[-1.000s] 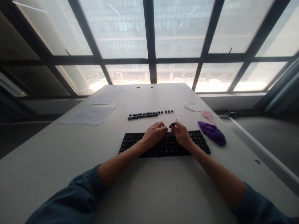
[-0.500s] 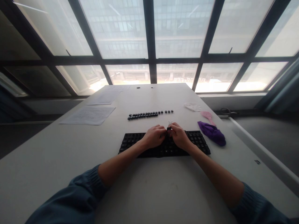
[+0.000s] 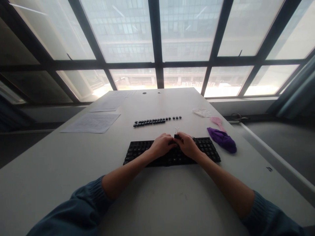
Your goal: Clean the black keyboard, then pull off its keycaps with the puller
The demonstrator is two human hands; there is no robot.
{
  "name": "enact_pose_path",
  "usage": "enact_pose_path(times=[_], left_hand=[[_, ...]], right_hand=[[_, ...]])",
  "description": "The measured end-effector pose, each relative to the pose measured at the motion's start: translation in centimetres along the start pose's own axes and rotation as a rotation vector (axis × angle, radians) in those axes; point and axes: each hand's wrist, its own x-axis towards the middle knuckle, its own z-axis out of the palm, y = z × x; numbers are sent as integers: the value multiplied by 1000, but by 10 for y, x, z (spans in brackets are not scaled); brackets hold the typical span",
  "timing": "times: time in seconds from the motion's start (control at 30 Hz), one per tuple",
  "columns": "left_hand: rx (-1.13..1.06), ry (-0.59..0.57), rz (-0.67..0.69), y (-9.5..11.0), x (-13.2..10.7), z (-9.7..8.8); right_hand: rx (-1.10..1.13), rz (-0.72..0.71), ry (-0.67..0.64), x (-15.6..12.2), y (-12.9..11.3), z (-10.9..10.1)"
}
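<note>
A black keyboard [image 3: 137,151] lies on the white table under both my hands. My right hand [image 3: 187,144] is closed, its thumb and fingers pinching a small black piece with two thin pale wires [image 3: 176,135] that point up. I cannot tell its exact kind. Close beside it, my left hand [image 3: 162,144] is curled over the middle of the keyboard, its fingertips near the black piece; what they hold, if anything, is hidden. Beyond the keyboard, several loose black keycaps [image 3: 150,122] stand in two rows on the table.
Right of the keyboard lie a purple cloth [image 3: 221,140], a pink brush-like item [image 3: 216,121] and a crumpled clear plastic piece [image 3: 202,112]. Paper sheets [image 3: 92,123] rest on the left of the table [image 3: 157,196]. Large windows stand behind it.
The black piece with wires has turned slightly in my right fingers and shows more of its side. Both hands stay over the keyboard; the whole view has shifted a little.
</note>
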Motion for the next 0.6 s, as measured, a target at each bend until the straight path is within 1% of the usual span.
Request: enact_pose_path(times=[0.3, 0.6], left_hand=[[12, 37, -25, 1, -2, 5], [51, 18, -4, 6, -3, 2]], right_hand=[[70, 2, 19, -1, 2, -1], [115, 30, 40, -1, 6, -1]])
